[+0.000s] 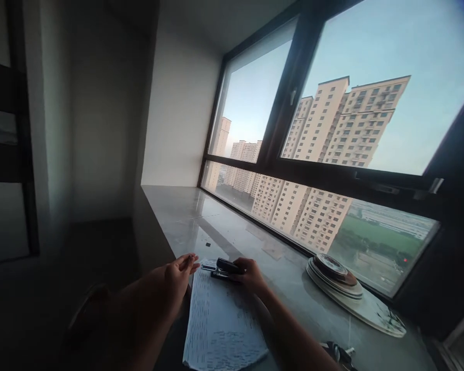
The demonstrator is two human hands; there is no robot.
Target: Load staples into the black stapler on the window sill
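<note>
A black stapler [229,266] is in the grip of my right hand [251,275], over the top end of a stack of written paper sheets [222,319]. Its top arm looks raised, and a shiny metal strip sticks out toward the left. My left hand [181,270] is just left of the stapler, fingertips pinched together. Something small and dark seems to be between them, too small to name. The sheets lie on the grey stone windowsill [174,206], under my right forearm.
A small dark piece [208,245] and tiny specks lie on the sill beyond the sheets. Stacked round plates or boards [334,281] stand at the right by the window [270,165]. Keys [342,353] lie near my right forearm. The sill's edge drops off at the left.
</note>
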